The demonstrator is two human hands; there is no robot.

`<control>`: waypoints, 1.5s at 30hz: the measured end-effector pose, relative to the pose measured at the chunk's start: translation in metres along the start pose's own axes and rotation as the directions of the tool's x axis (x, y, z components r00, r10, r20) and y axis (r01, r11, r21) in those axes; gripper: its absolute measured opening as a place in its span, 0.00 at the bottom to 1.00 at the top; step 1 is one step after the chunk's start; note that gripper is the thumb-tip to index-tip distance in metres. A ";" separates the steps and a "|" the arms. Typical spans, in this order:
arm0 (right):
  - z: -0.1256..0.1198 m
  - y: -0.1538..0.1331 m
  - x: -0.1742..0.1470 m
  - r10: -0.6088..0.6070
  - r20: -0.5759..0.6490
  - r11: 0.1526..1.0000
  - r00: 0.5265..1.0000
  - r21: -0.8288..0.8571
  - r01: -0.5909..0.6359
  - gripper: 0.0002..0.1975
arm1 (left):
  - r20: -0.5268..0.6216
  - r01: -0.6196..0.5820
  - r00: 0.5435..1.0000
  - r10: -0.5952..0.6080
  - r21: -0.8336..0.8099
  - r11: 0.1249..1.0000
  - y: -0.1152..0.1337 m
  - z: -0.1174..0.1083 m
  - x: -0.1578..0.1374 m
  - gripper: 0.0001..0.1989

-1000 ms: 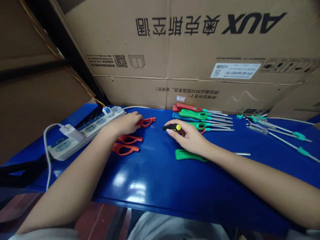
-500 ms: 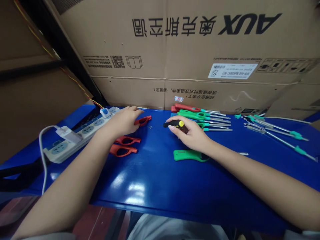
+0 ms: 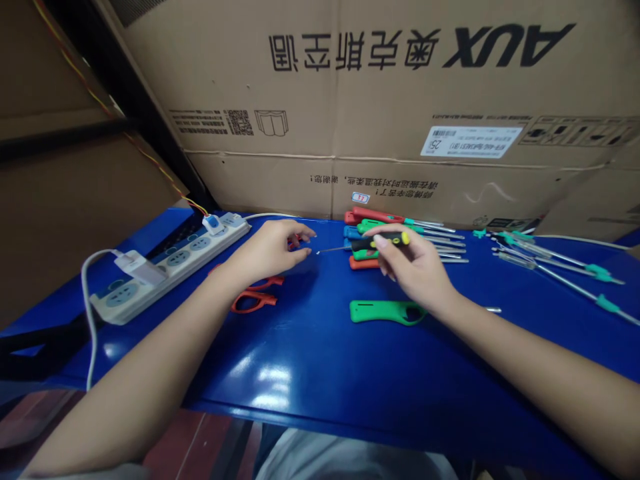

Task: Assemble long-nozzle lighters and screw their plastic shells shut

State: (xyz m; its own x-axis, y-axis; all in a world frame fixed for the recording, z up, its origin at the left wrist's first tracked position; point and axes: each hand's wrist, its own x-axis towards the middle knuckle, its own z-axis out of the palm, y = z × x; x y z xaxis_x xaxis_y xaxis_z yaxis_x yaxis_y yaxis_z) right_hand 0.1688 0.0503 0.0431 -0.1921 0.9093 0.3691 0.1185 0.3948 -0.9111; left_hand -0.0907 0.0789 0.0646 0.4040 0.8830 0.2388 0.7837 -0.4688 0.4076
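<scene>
My right hand (image 3: 417, 267) grips a screwdriver (image 3: 367, 245) by its black and yellow handle. Its thin shaft points left, and a tiny silvery piece, perhaps a screw, shows at the tip. Facing that tip is my left hand (image 3: 270, 252), thumb and fingers apart, with nothing visible between them. Partly hidden behind its fingers is a red plastic piece. Below it lie red handle shells (image 3: 249, 303) with oval openings. A green lighter (image 3: 377, 311) with a long metal tube rests below my right hand, partly covered by the forearm.
Behind my right hand lies a row of long lighters (image 3: 377, 215) in red, green, blue and orange. Metal tubes with teal fittings (image 3: 565, 257) lie at the right. A white power strip (image 3: 150, 287) with plugs runs along the left. A large cardboard sheet (image 3: 300, 140) stands behind the blue table (image 3: 310, 367).
My right hand has moved right and tilted the screwdriver, so its shaft shows. My left hand has moved right, toward the tip, with its fingers spread.
</scene>
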 end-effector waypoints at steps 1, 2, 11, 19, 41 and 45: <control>-0.006 -0.003 -0.003 0.018 -0.041 0.999 0.999 0.030 -0.016 0.14 | -0.019 0.017 1.000 -0.019 -0.099 0.995 0.003 0.004 0.000 0.15; -0.012 -0.006 -0.007 0.041 -0.080 0.997 0.996 0.071 -0.035 0.14 | -0.034 0.019 0.999 -0.026 -0.189 0.982 0.007 0.009 -0.001 0.14; -0.049 -0.012 -0.027 0.423 -0.068 0.790 0.904 0.517 -0.330 0.13 | -0.221 -0.635 0.748 0.625 0.031 0.772 0.044 0.032 -0.019 0.18; -0.047 0.001 -0.032 0.510 0.011 0.723 0.860 0.536 -0.435 0.12 | -0.152 -0.685 0.711 0.686 0.068 0.725 0.046 0.041 -0.029 0.12; -0.047 -0.006 -0.035 0.352 -0.192 0.852 0.916 0.470 -0.229 0.11 | -0.371 -0.441 0.876 0.308 -0.360 0.822 0.068 0.057 -0.030 0.02; -0.047 -0.006 -0.035 0.308 -0.204 0.882 0.929 0.427 -0.199 0.12 | -0.367 -0.439 0.878 0.306 -0.365 0.821 0.067 0.058 -0.030 0.02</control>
State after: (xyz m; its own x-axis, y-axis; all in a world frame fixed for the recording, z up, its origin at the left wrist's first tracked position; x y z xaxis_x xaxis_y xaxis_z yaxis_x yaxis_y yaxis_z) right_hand 0.2202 0.0218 0.0446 0.0564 0.9934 0.0996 -0.2733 0.1113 -0.9555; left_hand -0.0228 0.0224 0.0331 0.4221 0.6239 0.6578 0.2942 -0.7805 0.5516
